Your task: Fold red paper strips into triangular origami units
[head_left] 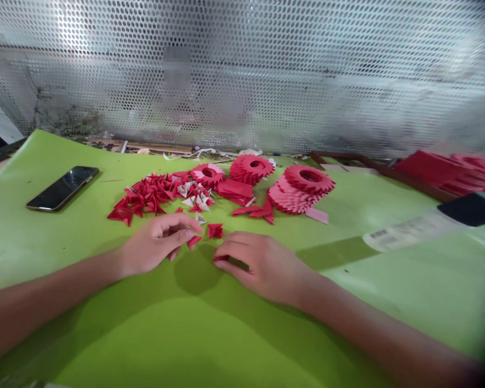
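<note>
My left hand (156,242) is closed in a pinch on a small red folded paper piece (194,241), held just above the green tabletop. A little to its right, my right hand (262,264) pinches another red folded paper (220,258), mostly hidden by the fingers. Between and just beyond the hands lies a loose red paper piece (215,230), with a white folded piece (200,218) behind my left fingertips. A heap of red folded triangles (149,194) spreads beyond my left hand, white-and-red ones (198,198) at its right side.
Behind the hands stand several ring-shaped stacks of folded paper, including a pink-and-red one (297,191). Flat red papers (235,189) lie beside them. A phone (63,187) rests at left. A clear roll-like object (412,231) lies at right. A perforated metal panel (242,81) rises behind the table.
</note>
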{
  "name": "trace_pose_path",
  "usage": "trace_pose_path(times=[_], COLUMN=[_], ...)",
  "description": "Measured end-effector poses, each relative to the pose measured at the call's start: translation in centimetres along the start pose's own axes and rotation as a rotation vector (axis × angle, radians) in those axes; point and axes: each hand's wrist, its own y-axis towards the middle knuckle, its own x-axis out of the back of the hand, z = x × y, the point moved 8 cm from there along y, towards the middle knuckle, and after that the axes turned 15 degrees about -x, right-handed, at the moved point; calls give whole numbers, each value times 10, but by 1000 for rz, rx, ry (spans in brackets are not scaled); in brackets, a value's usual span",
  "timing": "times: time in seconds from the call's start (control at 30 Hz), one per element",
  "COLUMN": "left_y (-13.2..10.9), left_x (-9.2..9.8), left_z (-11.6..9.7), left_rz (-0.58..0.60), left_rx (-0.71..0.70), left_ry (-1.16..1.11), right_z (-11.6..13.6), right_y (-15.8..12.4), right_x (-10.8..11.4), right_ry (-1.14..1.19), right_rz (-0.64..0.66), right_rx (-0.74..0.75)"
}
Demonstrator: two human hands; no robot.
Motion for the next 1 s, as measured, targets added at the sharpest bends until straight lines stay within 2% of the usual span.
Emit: trace_pose_path(times=[0.27,0.57,0.67,0.77,0.87,1.0], left_y=[0,-1,-3,-3,-2,-2], left_x=[-1,-3,-4,-4,-2,-1], left_z=[0,-3,0,3,4,2], left_rz=[10,36,76,83,66,20], left_rx=[-3,41,69,77,74,68], left_ry=[-47,-132,-68,-31,-17,-93], right_z=[0,-1,1,3,6,12], right_y=[0,-1,-1,-5,-10,-13], right_x=[7,8,14,25,35,42], right_ry=[87,110,156,202,218,240], right_rz=[-89,-118,-187,-313,-438,-518], right_rx=[-10,-5,12,41,67,101])
